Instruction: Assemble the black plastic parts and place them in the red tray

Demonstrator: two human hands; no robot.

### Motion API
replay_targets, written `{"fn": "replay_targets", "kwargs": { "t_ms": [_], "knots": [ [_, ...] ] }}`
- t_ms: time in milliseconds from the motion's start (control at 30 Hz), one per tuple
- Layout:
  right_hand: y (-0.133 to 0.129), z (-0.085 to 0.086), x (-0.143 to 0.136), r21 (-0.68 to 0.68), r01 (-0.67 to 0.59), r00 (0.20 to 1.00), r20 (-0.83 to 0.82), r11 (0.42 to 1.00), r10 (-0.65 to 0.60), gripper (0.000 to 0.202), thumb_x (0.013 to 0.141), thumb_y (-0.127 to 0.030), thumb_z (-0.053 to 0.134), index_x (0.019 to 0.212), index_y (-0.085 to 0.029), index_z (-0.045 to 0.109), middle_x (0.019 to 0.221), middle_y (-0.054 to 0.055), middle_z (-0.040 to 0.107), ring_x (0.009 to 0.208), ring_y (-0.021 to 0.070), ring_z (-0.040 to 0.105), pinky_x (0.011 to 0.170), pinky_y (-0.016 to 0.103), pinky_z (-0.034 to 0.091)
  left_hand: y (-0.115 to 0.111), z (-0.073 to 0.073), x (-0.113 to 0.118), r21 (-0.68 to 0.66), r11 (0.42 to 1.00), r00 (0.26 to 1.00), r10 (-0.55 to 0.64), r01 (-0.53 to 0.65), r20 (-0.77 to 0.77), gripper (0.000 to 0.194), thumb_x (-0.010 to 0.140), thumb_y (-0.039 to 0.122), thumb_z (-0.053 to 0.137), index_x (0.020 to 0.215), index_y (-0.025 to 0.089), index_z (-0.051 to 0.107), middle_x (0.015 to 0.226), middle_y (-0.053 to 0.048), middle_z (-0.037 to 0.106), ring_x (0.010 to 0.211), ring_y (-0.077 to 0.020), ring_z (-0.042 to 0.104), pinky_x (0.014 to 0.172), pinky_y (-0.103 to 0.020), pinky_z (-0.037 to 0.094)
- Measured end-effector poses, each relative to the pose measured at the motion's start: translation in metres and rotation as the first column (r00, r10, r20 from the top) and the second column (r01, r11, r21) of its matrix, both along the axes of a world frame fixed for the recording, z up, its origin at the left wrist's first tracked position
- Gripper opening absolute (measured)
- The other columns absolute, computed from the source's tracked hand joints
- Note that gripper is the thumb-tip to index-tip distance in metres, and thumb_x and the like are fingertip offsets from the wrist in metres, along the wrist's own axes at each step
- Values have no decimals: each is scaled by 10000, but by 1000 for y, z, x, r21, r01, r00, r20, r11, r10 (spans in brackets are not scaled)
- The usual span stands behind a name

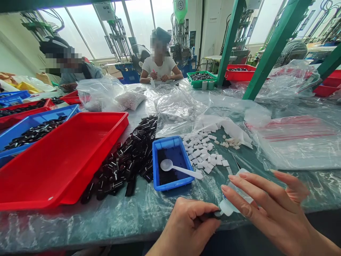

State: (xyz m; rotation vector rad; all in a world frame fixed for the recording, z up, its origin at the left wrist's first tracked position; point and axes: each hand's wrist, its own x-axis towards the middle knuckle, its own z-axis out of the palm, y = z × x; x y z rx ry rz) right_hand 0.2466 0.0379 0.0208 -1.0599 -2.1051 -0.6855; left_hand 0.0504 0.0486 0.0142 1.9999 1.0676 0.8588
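Observation:
Near the table's front edge, my left hand (pixel 190 224) pinches a small black plastic piece (pixel 214 214) between thumb and fingers; most of it is hidden. My right hand (pixel 271 202) grips a translucent white squeeze bottle (pixel 226 207), tilted so its nozzle points left and meets the black piece. Beyond my hands, a small blue tray (pixel 173 186) holds dark fine material, with a white plastic spoon (pixel 183 170) resting across it. A heap of glossy black parts (pixel 125 160) lies left of this tray. White square pads (pixel 204 153) are scattered on its right.
A large red tray (pixel 61 153) takes up the left side, with a blue bin of black parts (pixel 37 131) behind it. Clear plastic bags (pixel 301 142) lie at the right. A green slanted post (pixel 271 53) rises there. Two people (pixel 161 65) sit across the table.

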Motion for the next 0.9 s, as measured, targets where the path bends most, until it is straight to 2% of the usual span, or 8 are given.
{"fn": "replay_targets", "kwargs": {
  "t_ms": [200, 367, 467, 533, 633, 733, 800, 900],
  "knots": [
    [1, -1, 0, -3, -4, 1000, -3, 1000, 4, 296, 900, -24, 472, 1009, -228, 656, 911, 9, 750, 920, 156, 660, 1034, 398, 273, -1, -2, -1, 29, 1000, 999, 9, -8, -42, 136, 673, 33, 719, 721, 143, 783, 571, -45, 748, 444, -136, 607, 440, -178, 452],
    [2, -5, 0, -62, 13, 999, -29, 998, -15, 309, 936, -53, 422, 1030, -239, 650, 968, 18, 739, 961, 176, 651, 1011, 421, 274, 0, -4, -1, 25, 1000, 1000, 19, -20, 15, 134, 720, 89, 690, 736, 184, 782, 556, -13, 730, 449, -131, 605, 440, -176, 468],
    [5, -8, 4, -131, 42, 994, -94, 991, -54, 376, 910, 14, 403, 1040, -243, 644, 1000, 28, 721, 970, 186, 655, 994, 444, 295, 0, -5, -2, -19, 999, 999, 28, -28, 37, 130, 715, 90, 693, 742, 183, 781, 568, -14, 730, 474, -141, 619, 444, -177, 475],
    [10, -11, 12, -140, 57, 983, -165, 988, -80, 343, 900, 3, 440, 1063, -234, 628, 992, 40, 712, 938, 197, 668, 955, 437, 352, -1, -5, -3, -79, 997, 998, 29, -25, 54, 146, 718, 75, 680, 760, 173, 780, 562, -15, 724, 481, -144, 629, 457, -177, 482],
    [21, -20, 35, -166, 153, 943, -271, 974, -194, 201, 904, -236, 570, 1099, -211, 614, 983, 76, 717, 867, 243, 693, 787, 379, 490, -2, -7, -4, -193, 981, 995, 16, 2, 94, 170, 749, 62, 630, 786, 145, 774, 533, -20, 702, 464, -141, 635, 461, -177, 486],
    [32, -30, 63, -259, 327, 844, -353, 909, -404, 405, 834, -515, 611, 1095, -208, 634, 846, 85, 738, 654, 268, 708, 467, 318, 505, -1, -8, -3, -254, 967, 992, 7, 26, 129, 172, 763, 69, 605, 790, 117, 768, 534, -39, 692, 466, -147, 641, 468, -185, 489],
    [38, -37, 77, -302, 361, 803, -381, 882, -459, 440, 821, -574, 590, 1056, -205, 642, 710, 61, 724, 538, 264, 688, 378, 306, 475, 0, -8, -3, -249, 968, 990, 5, 30, 139, 169, 773, 93, 604, 804, 101, 770, 544, -51, 687, 465, -146, 631, 466, -190, 481],
    [43, -46, 89, -349, 343, 782, -409, 872, -471, 398, 810, -552, 621, 1022, -216, 637, 650, 24, 700, 505, 248, 676, 383, 300, 489, 2, -9, -2, -230, 973, 992, 8, 20, 123, 175, 784, 131, 610, 817, 85, 775, 555, -59, 671, 457, -133, 590, 449, -192, 453]
  ]
}}
